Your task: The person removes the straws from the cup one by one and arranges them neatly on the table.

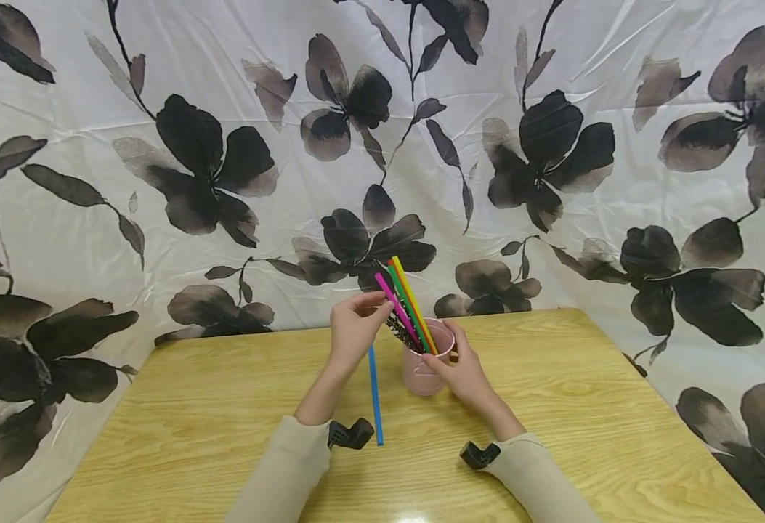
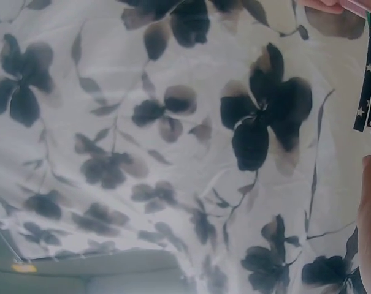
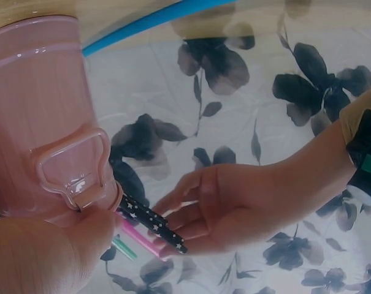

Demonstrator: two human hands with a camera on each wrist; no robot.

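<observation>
A pink cup (image 1: 423, 374) with a small handle (image 3: 75, 165) stands on the table. Thin straw-like sticks lean left out of it: yellow (image 1: 408, 294), green (image 1: 403, 299), orange and magenta (image 1: 390, 292), plus black ones with white stars (image 3: 151, 222). My right hand (image 1: 462, 369) grips the cup at its right side, thumb over the near rim, the other fingers partly hidden behind. At the upper ends of the sticks, my left hand (image 1: 354, 328) pinches the magenta stick between thumb and fingers. The left wrist view catches only part of the left hand and the star-patterned sticks (image 2: 368, 79).
A blue stick (image 1: 375, 399) lies on the wooden table (image 1: 225, 421), left of the cup and close to my left forearm. Behind the table hangs a white cloth (image 1: 434, 203) with dark flowers. Both wrists carry small black cameras.
</observation>
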